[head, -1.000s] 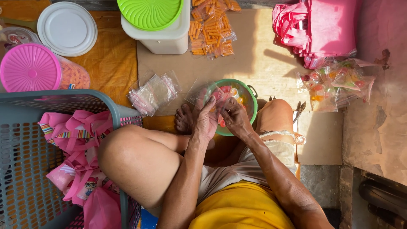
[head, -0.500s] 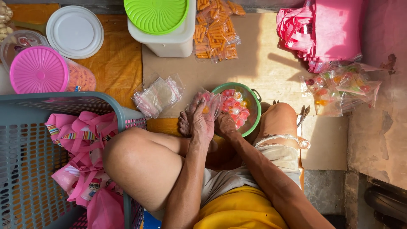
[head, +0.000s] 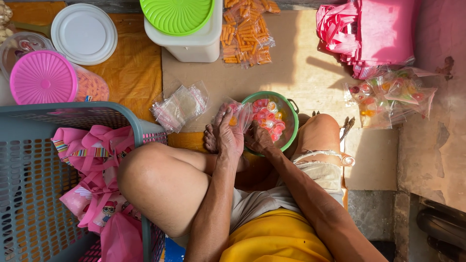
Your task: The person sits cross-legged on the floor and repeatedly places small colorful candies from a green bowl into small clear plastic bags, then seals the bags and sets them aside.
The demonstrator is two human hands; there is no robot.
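Note:
I sit cross-legged on the floor. My left hand (head: pixel 229 137) holds a small clear plastic bag (head: pixel 239 112) with an orange and a pink piece inside, right beside a green bowl (head: pixel 291 127). The bowl is full of small pink, red and yellow jelly cups (head: pixel 268 118). My right hand (head: pixel 257 139) rests at the bowl's near rim, fingers curled down over it; what it holds is hidden.
A pile of empty clear bags (head: pixel 180 105) lies left of the bowl. A grey basket (head: pixel 29 194) of pink bags stands at left. Pink-lidded jar (head: pixel 43 77), white lid (head: pixel 83 33), green-lidded tub (head: pixel 187 29), orange snack packs (head: pixel 246 34), filled bags (head: pixel 388 97) and pink bags (head: pixel 374 34) surround me.
The view has drifted slightly. My left hand has lifted the small bag beside the bowl, and my right hand has moved from over the bowl down to its near rim.

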